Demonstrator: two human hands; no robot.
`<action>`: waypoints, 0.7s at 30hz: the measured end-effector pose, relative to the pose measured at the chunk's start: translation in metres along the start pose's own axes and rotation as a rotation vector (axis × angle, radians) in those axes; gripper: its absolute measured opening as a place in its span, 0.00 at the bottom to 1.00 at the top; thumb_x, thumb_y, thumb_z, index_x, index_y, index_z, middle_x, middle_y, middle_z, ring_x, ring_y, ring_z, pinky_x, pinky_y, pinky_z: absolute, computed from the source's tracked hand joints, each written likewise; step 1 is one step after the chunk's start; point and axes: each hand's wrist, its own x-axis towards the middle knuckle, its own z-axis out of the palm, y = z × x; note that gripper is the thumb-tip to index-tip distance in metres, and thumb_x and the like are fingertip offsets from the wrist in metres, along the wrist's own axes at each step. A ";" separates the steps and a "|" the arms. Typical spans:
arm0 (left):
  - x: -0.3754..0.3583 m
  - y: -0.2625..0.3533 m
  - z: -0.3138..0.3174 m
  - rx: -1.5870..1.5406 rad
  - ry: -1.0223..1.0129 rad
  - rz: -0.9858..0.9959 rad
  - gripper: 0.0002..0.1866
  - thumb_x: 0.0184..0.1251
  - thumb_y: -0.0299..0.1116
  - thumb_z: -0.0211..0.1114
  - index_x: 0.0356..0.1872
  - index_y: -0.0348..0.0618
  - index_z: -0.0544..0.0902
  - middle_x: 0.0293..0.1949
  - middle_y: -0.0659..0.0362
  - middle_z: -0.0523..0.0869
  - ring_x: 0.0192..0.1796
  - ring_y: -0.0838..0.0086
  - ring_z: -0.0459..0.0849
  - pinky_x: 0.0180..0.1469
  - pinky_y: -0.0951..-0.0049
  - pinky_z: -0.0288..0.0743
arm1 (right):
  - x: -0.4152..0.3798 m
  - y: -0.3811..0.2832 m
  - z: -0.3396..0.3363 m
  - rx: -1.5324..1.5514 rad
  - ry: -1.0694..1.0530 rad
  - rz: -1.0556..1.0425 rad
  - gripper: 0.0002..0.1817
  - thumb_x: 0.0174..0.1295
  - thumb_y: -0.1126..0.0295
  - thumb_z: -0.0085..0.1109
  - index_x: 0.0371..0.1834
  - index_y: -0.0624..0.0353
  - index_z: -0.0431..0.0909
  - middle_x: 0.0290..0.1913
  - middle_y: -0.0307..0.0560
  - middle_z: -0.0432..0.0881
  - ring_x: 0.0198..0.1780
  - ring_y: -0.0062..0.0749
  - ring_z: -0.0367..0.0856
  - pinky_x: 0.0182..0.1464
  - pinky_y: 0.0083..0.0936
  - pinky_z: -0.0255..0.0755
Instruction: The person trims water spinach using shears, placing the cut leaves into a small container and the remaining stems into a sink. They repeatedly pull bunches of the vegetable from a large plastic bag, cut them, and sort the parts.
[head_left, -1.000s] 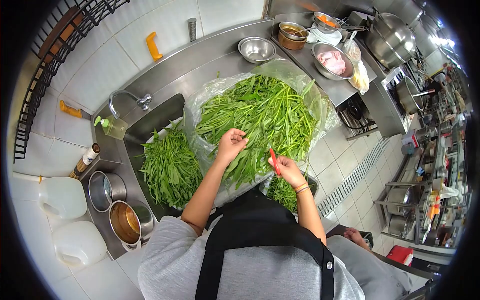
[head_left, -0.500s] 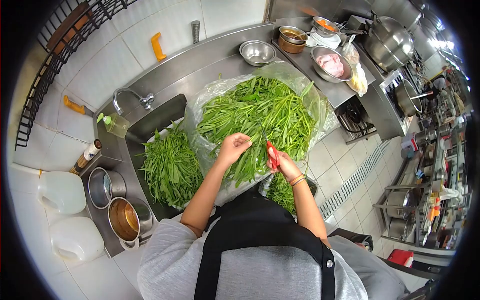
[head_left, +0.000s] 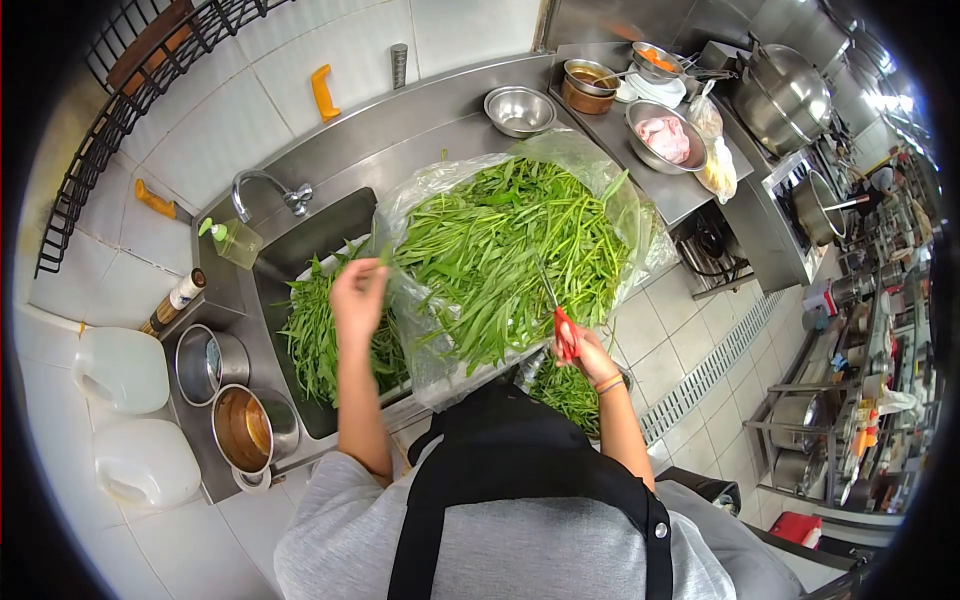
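In my right hand (head_left: 590, 360) are red-handled scissors (head_left: 566, 333), their blades pointing up over a large heap of long-leaved greens (head_left: 500, 245) that looks like water spinach. The heap lies in an open clear plastic bag (head_left: 420, 335). My left hand (head_left: 358, 298), blurred by motion, is over a second pile of the greens (head_left: 318, 335) in the sink (head_left: 335, 215). Its fingers are drawn together, with a smear of green at the tips. More cut greens (head_left: 565, 395) are in a container below the bag, partly hidden by my body.
Left of the sink stand a soap bottle (head_left: 235, 243), metal pots (head_left: 250, 430) and white jugs (head_left: 145, 460). Behind is a steel bowl (head_left: 520, 110). On the right counter sits a bowl of pale meat (head_left: 665, 140). A floor drain (head_left: 710, 370) runs to the right.
My left hand has swung left from the bagged heap to the sink pile. My right hand has shifted slightly right and down, still holding the scissors.
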 end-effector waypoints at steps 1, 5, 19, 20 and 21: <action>0.004 -0.015 -0.020 0.072 0.076 0.019 0.08 0.57 0.29 0.65 0.36 0.39 0.81 0.30 0.62 0.84 0.30 0.82 0.77 0.33 0.80 0.71 | -0.005 0.004 -0.003 0.012 0.005 0.014 0.22 0.60 0.44 0.53 0.27 0.52 0.69 0.22 0.35 0.71 0.23 0.17 0.68 0.27 0.16 0.69; -0.001 -0.082 -0.069 0.639 0.233 -0.071 0.13 0.53 0.32 0.68 0.40 0.41 0.81 0.34 0.55 0.83 0.36 0.66 0.79 0.42 0.69 0.72 | -0.015 0.018 -0.012 0.042 0.029 0.050 0.21 0.61 0.45 0.53 0.32 0.53 0.71 0.23 0.34 0.72 0.25 0.15 0.71 0.28 0.14 0.70; -0.035 0.012 0.152 0.058 -0.227 0.285 0.08 0.56 0.28 0.65 0.37 0.41 0.82 0.35 0.57 0.80 0.36 0.73 0.80 0.33 0.77 0.74 | -0.042 0.012 -0.021 -0.283 0.064 0.153 0.20 0.60 0.50 0.58 0.25 0.56 0.71 0.18 0.33 0.72 0.17 0.14 0.67 0.21 0.12 0.61; -0.028 0.018 0.158 0.057 -0.177 0.314 0.07 0.56 0.29 0.65 0.36 0.41 0.82 0.34 0.57 0.80 0.35 0.72 0.80 0.34 0.76 0.73 | -0.047 0.012 -0.024 -0.277 0.079 0.151 0.20 0.60 0.50 0.58 0.25 0.56 0.71 0.18 0.33 0.72 0.17 0.14 0.67 0.21 0.12 0.61; -0.015 0.020 0.162 0.070 -0.143 0.345 0.08 0.56 0.29 0.64 0.37 0.41 0.82 0.37 0.54 0.81 0.38 0.66 0.79 0.39 0.70 0.73 | -0.054 0.012 -0.025 -0.287 0.069 0.152 0.19 0.60 0.50 0.58 0.25 0.56 0.71 0.18 0.33 0.72 0.17 0.14 0.67 0.21 0.12 0.61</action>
